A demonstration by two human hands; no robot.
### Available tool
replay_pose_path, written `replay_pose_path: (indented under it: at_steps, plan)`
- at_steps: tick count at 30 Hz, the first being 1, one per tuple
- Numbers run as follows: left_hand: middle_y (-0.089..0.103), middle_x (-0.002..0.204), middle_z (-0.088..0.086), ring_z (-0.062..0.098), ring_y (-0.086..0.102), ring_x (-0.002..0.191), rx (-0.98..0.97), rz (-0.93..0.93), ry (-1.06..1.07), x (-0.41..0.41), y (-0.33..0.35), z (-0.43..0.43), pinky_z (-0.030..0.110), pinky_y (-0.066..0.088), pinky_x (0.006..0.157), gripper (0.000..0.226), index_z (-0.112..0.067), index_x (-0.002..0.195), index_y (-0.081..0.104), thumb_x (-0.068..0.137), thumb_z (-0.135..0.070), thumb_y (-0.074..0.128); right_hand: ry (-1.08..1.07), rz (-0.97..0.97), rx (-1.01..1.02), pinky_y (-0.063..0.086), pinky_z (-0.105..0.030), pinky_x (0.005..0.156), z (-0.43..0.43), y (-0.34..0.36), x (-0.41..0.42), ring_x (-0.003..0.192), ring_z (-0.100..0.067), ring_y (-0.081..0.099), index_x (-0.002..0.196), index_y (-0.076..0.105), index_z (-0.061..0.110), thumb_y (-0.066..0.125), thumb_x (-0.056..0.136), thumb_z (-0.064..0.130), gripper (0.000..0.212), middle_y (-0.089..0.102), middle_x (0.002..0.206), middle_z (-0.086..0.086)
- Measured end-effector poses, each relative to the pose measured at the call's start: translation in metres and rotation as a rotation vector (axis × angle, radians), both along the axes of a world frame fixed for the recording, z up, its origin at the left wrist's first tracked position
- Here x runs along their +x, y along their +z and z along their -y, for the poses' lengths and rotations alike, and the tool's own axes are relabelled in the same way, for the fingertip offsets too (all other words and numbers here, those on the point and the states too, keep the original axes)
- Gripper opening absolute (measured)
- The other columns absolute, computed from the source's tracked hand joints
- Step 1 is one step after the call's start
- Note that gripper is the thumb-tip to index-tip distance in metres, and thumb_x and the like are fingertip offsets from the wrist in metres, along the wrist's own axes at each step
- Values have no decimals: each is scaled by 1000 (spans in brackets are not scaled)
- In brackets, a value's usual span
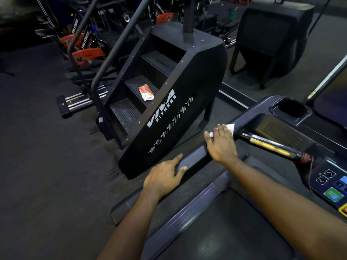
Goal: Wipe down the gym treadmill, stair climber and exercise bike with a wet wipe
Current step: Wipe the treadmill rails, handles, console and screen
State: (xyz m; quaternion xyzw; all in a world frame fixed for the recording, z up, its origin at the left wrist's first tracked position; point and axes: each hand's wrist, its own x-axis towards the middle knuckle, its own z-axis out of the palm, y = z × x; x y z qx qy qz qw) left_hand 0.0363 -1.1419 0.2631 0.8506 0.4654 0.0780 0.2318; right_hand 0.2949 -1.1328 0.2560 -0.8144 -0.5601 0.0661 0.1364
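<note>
I stand on the treadmill (221, 231), whose left handrail (195, 162) runs from lower left up to the console. My right hand (221, 145) lies over that rail with fingers wrapped round a white wet wipe (230, 127), whose corners stick out past the fingers. My left hand (165, 177) rests flat on the rail's lower end, fingers straight. The black stair climber (174, 102) marked VIVA FITNESS stands just left of the treadmill. An orange-and-white wipe pack (146, 93) lies on its second step. Orange exercise bikes (84, 55) stand at the far left.
The treadmill console (330, 186) with coloured buttons sits at the right, with a chrome grip bar (270, 145) and a cup holder (293, 109) above it. A second black machine (272, 38) stands at the back right. Dark rubber floor (43, 166) spreads to the left.
</note>
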Motion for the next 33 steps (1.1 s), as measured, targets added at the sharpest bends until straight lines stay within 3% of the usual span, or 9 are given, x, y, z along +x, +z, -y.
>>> replay_pose_path:
  at_steps: [3,8,13,16,19,24,29,31,33]
  plan:
    - [66,129,3,23,63,114,-17,-1,14,-1,2,-2,42,52,92,63,-37,156,30,99,-64,36,170,51,35,11,-41,127,16,-16,-4,153,-25,21,151,42,9,5,100,70,88,34,162,-11]
    - [66,126,4,22,63,111,-30,-5,4,-1,6,0,45,53,93,62,-37,157,29,101,-62,37,-57,6,-17,11,-44,127,-9,2,16,154,-29,19,149,42,2,12,102,62,82,33,162,-17]
    - [66,125,2,19,64,108,-41,3,9,1,9,-1,41,53,90,62,-35,157,30,101,-61,40,54,18,58,13,-45,127,9,-16,-8,154,-26,19,149,43,6,6,98,71,91,33,162,-14]
    - [66,125,3,21,64,109,-50,5,-3,0,10,0,44,54,91,62,-35,156,30,101,-61,39,-95,-69,42,4,-44,128,-5,-6,6,157,-26,7,156,32,4,17,103,61,79,18,168,-14]
    - [66,125,4,23,64,111,-41,2,5,0,10,1,45,53,92,62,-35,156,31,100,-61,38,-218,-154,46,-2,-44,127,-9,-5,-11,157,-28,-4,160,16,2,19,104,59,80,2,169,-17]
    - [66,124,3,21,64,110,-43,0,2,0,9,0,43,54,89,63,-34,156,30,100,-61,39,-98,-158,136,-6,-36,124,22,-31,-34,155,-19,-15,162,4,9,16,100,67,86,-8,170,-7]
    - [65,126,4,21,64,111,-52,4,-11,0,12,1,45,54,92,62,-33,157,29,102,-60,38,-314,-488,255,-7,-39,126,-4,-16,-19,154,-22,-20,161,-3,5,33,106,53,81,-20,168,-10]
    - [66,126,4,21,64,111,-50,4,-7,0,12,2,45,54,92,62,-34,157,30,102,-60,38,-411,-693,377,7,-37,124,-1,-18,-37,153,-14,-9,161,-9,14,36,106,51,80,-25,167,-2]
    - [66,126,3,21,64,111,-37,5,1,0,11,1,44,53,91,62,-34,157,30,101,-61,38,-443,-900,452,20,-34,114,18,-32,-66,144,-6,10,160,-14,28,37,105,53,79,-14,169,4]
